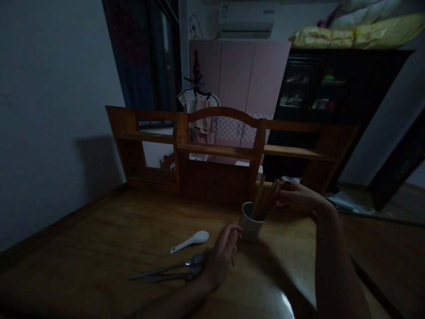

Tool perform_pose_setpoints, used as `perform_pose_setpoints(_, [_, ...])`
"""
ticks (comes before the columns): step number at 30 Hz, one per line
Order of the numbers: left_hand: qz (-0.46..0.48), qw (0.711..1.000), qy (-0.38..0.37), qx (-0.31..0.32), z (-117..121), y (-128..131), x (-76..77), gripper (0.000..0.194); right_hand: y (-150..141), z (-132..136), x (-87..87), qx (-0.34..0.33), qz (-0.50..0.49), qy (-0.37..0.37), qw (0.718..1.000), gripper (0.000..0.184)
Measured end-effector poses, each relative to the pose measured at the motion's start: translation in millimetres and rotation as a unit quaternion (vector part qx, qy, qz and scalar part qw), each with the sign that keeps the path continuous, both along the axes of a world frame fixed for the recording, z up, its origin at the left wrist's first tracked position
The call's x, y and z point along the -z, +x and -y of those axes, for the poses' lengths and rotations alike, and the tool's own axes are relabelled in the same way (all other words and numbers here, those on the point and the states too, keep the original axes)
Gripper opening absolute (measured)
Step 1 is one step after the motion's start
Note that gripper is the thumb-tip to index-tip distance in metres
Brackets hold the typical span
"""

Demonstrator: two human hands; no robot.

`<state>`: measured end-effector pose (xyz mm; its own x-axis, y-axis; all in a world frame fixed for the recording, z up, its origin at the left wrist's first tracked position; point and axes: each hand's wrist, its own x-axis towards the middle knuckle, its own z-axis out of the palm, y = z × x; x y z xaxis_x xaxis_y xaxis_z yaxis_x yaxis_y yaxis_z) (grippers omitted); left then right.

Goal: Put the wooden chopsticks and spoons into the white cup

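A pale cup (251, 229) stands upright on the wooden table, with several chopsticks (259, 195) leaning out of its mouth. My right hand (292, 195) is above the cup's right side, fingers closed round the upper ends of some chopsticks. Beside the cup's left wall is my left hand (222, 256), fingers loosely stretched toward it and holding nothing; whether the fingertips touch the cup is hard to tell. A white spoon (191, 241) lies left of that hand. Nearer to me lie grey metal utensils (166, 271), their right ends partly beside my left wrist; the dim light blurs their kind.
A wooden shelf rack (219, 150) runs along the back of the table (109, 239). A wall bounds the left side. Beyond stand a pink wardrobe (237, 75), hanging clothes (201, 110) and a dark cabinet (308, 93). A plastic bag (352, 204) lies at right.
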<state>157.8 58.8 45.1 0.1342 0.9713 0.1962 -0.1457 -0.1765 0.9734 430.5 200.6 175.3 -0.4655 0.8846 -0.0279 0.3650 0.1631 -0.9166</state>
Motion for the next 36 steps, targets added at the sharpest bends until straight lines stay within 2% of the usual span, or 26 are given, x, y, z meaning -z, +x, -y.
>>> perform_pose_setpoints(6, [-0.002,1.0,0.001,-0.001,0,0,2.0,0.031,5,-4,8.0,-0.002,0.005,-0.027,1.0,0.043])
perform_pose_setpoints(13, [-0.01,1.0,0.009,-0.002,-2,1,3.4,0.03,4,-7,11.3,0.015,0.023,0.0,1.0,0.048])
perform_pose_setpoints(22, [-0.009,1.0,0.001,-0.001,-2,1,5.1,0.028,-4,4,-2.5,0.002,0.098,-0.001,0.995,0.051])
perform_pose_setpoints(27, [-0.014,1.0,0.009,-0.003,-3,1,7.2,0.028,0,7,-7.2,-0.001,0.135,-0.001,0.991,0.059])
perform_pose_setpoints(29, [-0.016,1.0,0.008,-0.004,-3,1,7.4,0.028,4,4,-7.3,0.02,0.142,0.017,0.99,0.06])
perform_pose_setpoints(32, [-0.017,1.0,0.01,-0.014,-3,1,6.5,0.029,11,1,-9.6,0.074,0.14,0.085,0.984,0.061])
perform_pose_setpoints(34, [-0.018,1.0,0.013,-0.014,-3,1,5.7,0.029,11,4,-15.0,0.134,0.134,0.127,0.973,0.061])
perform_pose_setpoints(36, [-0.017,1.0,0.012,-0.011,-2,1,5.4,0.029,7,12,-24.2,0.219,0.12,0.182,0.951,0.06])
